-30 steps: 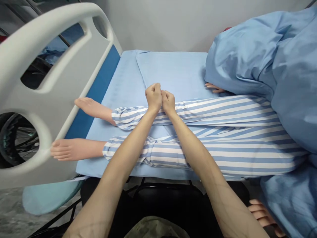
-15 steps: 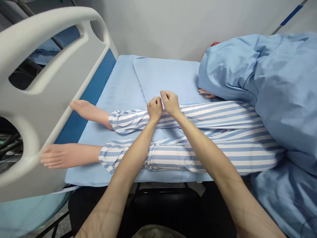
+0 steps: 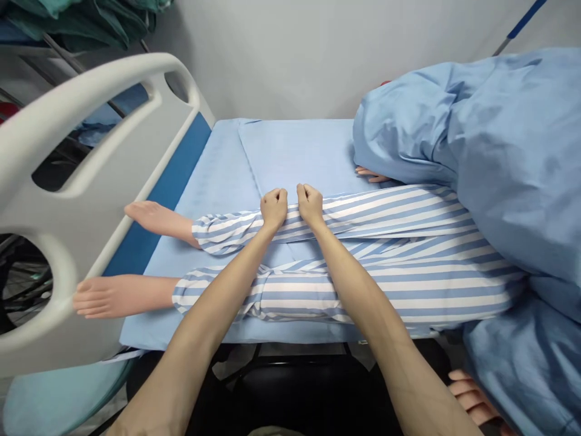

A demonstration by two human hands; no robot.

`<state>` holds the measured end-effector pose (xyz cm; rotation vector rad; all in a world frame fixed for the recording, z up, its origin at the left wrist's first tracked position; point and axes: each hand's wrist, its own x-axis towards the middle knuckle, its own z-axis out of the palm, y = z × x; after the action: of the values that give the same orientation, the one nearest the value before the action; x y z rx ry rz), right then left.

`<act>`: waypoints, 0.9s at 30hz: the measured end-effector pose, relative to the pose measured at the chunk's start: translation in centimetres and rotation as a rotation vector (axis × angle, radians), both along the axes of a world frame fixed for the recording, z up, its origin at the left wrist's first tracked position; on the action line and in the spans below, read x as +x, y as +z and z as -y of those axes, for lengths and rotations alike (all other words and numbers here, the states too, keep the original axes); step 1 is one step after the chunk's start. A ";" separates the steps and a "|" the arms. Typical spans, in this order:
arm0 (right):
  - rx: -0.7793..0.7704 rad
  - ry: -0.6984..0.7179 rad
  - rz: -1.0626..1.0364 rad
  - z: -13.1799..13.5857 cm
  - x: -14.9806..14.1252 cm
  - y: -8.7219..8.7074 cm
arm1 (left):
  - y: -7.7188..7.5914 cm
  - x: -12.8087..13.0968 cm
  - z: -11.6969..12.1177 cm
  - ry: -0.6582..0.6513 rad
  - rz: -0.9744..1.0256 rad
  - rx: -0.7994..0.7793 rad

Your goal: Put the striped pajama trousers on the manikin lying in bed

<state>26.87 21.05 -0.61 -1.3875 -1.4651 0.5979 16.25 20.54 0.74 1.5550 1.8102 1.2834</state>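
Note:
My left hand [image 3: 275, 208] and my right hand [image 3: 310, 203] are both closed into fists, thumbs uppermost, side by side with a small gap between them. Both are over the far leg of a pair of blue-and-white striped trousers [image 3: 394, 209]; whether they touch the cloth I cannot tell. Nothing shows in either fist. The trousers clothe a manikin lying on the bed, its bare far foot [image 3: 152, 218] and near foot [image 3: 111, 296] pointing left. My forearms cross above the near leg.
A pale footboard [image 3: 136, 115] stands at the left. Under the legs lies a light blue sheet [image 3: 299, 145]. A bunched blue quilt [image 3: 494, 133] covers the manikin's upper part, with a manikin hand [image 3: 472, 396] below it. A black chair [image 3: 295, 387] is beneath my arms.
My fists have moved apart slightly, and both sit lower in the picture. The view has shifted, showing more of the footboard's surroundings and a manikin hand at lower right.

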 end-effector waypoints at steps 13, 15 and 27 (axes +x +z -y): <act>-0.063 0.027 -0.359 -1.1 0.9 0.1 | -0.7 5.2 0.6 0.093 -0.247 -0.039; -0.070 0.007 -0.341 -0.8 0.9 0.4 | -1.1 5.2 0.7 0.095 -0.340 -0.069; 0.095 -0.033 0.153 -1.1 8.6 5.2 | -0.6 5.8 -1.5 0.068 -0.468 -0.063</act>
<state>35.50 22.16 4.63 -1.4049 -1.5676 0.4033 22.05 22.02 0.15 1.8883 2.1718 0.9275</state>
